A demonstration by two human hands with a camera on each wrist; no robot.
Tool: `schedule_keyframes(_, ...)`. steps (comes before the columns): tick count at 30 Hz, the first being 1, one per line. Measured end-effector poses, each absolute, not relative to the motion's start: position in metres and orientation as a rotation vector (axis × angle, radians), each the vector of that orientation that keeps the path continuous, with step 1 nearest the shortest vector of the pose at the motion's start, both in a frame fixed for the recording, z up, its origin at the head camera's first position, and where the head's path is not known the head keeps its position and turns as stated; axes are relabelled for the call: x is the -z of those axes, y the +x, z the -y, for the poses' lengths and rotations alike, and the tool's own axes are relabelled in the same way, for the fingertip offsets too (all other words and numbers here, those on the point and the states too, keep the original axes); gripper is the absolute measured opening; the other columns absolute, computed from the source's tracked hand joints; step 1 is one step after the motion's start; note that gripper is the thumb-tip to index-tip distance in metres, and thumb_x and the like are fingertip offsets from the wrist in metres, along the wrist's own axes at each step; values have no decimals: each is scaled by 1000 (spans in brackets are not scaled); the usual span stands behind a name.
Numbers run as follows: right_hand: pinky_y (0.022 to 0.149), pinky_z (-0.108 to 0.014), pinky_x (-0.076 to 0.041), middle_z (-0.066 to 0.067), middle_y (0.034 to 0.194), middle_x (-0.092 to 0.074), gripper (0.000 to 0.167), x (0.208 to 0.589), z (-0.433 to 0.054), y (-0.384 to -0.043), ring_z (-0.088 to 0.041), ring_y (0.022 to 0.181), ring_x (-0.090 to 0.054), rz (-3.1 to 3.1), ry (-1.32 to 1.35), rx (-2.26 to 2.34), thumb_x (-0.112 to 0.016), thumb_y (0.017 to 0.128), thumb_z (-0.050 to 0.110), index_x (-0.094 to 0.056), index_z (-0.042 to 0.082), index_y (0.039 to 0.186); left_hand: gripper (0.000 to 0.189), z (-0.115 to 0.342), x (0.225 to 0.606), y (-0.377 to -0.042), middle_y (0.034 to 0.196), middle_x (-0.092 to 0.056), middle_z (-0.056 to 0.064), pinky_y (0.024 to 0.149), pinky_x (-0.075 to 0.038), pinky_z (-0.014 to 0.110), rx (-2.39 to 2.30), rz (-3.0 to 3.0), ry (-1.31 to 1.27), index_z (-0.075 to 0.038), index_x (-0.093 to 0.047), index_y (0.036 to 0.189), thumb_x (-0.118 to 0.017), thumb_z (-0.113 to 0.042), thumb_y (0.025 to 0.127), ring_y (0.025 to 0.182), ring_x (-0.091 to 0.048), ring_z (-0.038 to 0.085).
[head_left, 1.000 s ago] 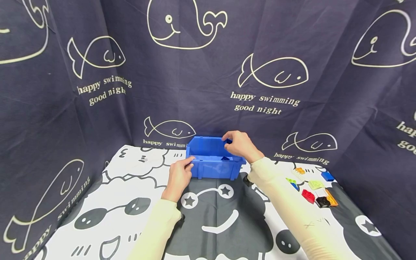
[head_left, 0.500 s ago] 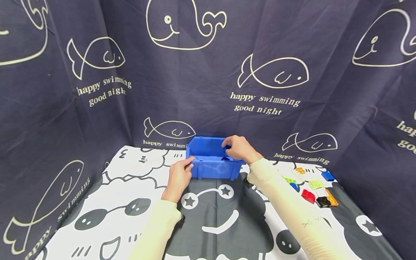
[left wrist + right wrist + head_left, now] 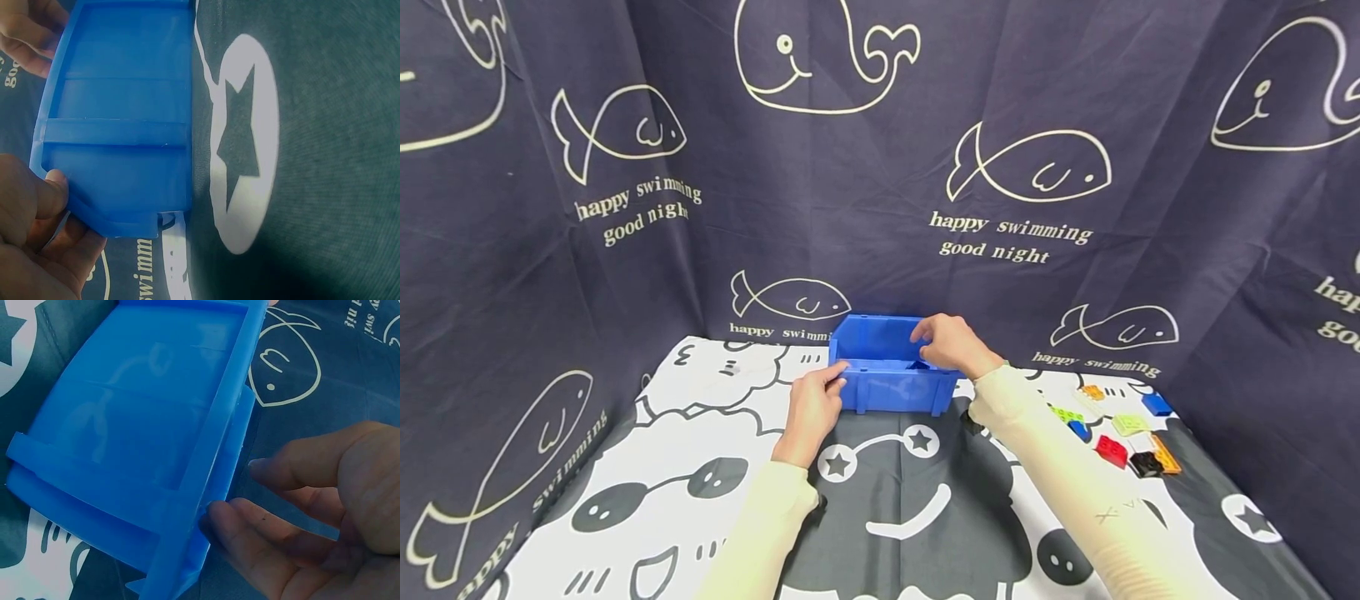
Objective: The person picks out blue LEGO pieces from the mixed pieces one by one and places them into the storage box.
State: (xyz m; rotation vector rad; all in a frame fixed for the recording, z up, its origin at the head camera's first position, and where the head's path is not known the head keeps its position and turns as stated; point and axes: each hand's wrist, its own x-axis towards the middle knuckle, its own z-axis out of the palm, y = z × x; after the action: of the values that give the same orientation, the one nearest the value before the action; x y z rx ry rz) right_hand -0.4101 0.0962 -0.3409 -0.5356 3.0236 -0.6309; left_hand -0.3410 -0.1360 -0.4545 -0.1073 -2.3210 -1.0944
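Note:
In the head view a blue plastic bin (image 3: 895, 390) stands at the far side of the cloth, against the patterned curtain. My left hand (image 3: 816, 408) holds its left end, thumb on top of the rim; in the left wrist view the thumb (image 3: 53, 187) and fingers pinch that corner. Over the right end hovers my right hand (image 3: 951, 343), its fingers bent downward. The right wrist view shows a gap between its thumb and fingers (image 3: 250, 544), with nothing held there and the fingertips close by the bin's rim. A dark blue shape (image 3: 917, 365) shows inside the bin.
To the right of my right sleeve lie several toy bricks, among them a red brick (image 3: 1111, 452), a black brick (image 3: 1146, 464), a blue brick (image 3: 1156, 405), a yellow-green brick (image 3: 1129, 426) and an orange brick (image 3: 1167, 457). The dark curtain (image 3: 850, 208) rises behind the bin.
My right hand has dropped slightly toward the inside of the bin at its right end, then stayed nearly still. My left hand and the bin have not moved.

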Motion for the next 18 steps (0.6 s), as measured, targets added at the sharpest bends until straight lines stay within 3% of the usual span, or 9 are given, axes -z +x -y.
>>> schedule_keyframes(18,96,-50,-54,-18,121,-71,34,328,-102,-402,-33,112,-66,-3087,-571,666,-66,85,12,-76,9,117,31,136,453,-341,112,-78,12,91,-57,51,1095,2332,-116,-13,-80,119,-75,-3,90,108,-73,35)
